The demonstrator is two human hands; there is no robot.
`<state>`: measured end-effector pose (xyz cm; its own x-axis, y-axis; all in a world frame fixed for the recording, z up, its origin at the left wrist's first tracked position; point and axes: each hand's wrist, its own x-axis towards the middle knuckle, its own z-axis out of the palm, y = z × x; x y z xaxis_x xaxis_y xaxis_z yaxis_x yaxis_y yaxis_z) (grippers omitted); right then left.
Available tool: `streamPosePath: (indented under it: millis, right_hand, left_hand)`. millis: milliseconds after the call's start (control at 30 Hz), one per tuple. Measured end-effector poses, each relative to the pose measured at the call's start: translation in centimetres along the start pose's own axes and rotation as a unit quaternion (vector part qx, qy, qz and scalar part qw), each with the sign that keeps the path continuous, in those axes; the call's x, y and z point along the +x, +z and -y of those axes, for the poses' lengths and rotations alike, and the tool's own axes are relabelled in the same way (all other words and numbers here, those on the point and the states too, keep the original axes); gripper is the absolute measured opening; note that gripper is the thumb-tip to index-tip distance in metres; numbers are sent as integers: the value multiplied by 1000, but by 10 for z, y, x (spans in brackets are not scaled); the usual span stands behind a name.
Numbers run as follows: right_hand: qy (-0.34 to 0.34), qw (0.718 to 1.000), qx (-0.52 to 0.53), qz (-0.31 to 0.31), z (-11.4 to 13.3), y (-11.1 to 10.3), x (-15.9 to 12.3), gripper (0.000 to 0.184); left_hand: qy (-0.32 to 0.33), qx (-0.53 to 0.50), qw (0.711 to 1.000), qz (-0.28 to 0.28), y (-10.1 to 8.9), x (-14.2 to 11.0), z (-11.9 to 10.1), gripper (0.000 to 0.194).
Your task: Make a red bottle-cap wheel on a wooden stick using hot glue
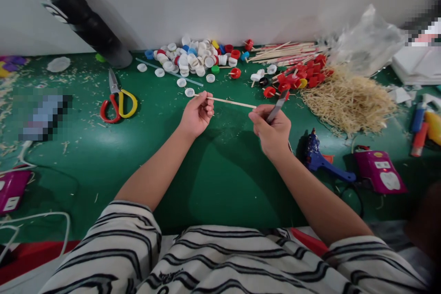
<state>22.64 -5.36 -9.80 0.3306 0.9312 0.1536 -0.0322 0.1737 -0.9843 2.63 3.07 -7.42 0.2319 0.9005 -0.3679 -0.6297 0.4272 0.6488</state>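
A thin wooden stick [230, 102] stretches between my two hands above the green table. My left hand [199, 115] is closed with its fingertips pinching the stick's left end. My right hand [272, 129] pinches the other end and also grips a flat grey blade-like tool [276, 109], which points up and away from me. The tool's lower part is hidden in the palm. Just beyond my left fingers lies a white bottle cap [189, 92]. Red caps with short sticks through them [299, 76] are heaped beyond my right hand.
Loose bottle caps [196, 60] and wooden sticks [285, 53] lie along the wall, beside a pile of shavings [347, 101]. Scissors [119, 101], a black bottle [93, 27] and a phone [43, 115] are to the left. A blue glue gun [319, 158] and purple power socket [381, 172] sit at right.
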Motion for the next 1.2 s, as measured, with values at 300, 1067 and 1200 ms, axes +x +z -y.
streamPosePath:
  millis: [300,1067,1200]
  right_hand:
    - [36,998,-51,-10,14,5,-6,18]
    - [96,992,-61,56,27,-27,-37,22]
    - [85,977,-180,72,23,-32,-32,26]
  left_hand:
    - [4,21,1000,16,-4,5,2,28]
    - [6,31,998,53,-7,11,6,24]
    - [6,40,998,48,-8,12,6,21]
